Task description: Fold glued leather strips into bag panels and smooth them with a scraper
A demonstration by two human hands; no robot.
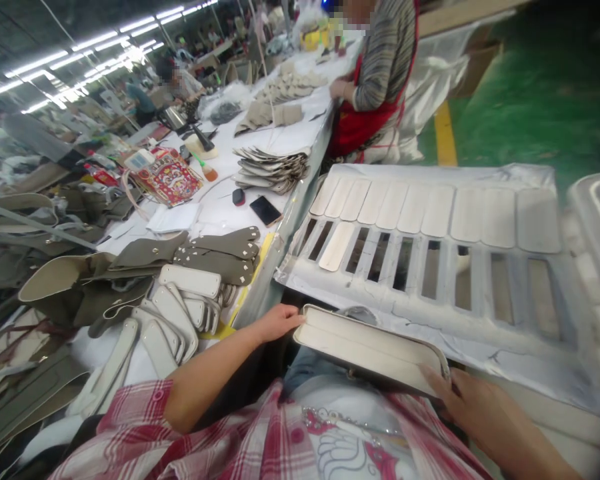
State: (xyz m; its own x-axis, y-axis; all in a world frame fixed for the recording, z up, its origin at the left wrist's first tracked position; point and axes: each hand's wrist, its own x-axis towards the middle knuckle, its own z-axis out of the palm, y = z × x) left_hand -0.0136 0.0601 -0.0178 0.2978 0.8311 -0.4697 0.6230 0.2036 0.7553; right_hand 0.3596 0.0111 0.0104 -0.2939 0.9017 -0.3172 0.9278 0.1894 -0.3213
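Observation:
My left hand (279, 323) pinches the left end of a long cream leather-like panel (367, 347) with rounded corners and a dark edge. At its other end my right hand (463, 393) grips the near corner, slightly blurred. The panel lies slantwise above my lap, its underside hidden. Just beyond it is a slotted white rack (340, 283). A row of cream pieces (417, 207) lies side by side along the rack's far part, and a single piece (336, 247) lies across its slots.
Left on the white table are stacked pale straps (173, 320), dark olive pieces (220, 253), a phone (266, 211), a pile of pieces (270, 170) and a red patterned bag (167, 177). A co-worker in a red apron (363, 100) is at the table's far side. A clear plastic bin (597, 213) stands right.

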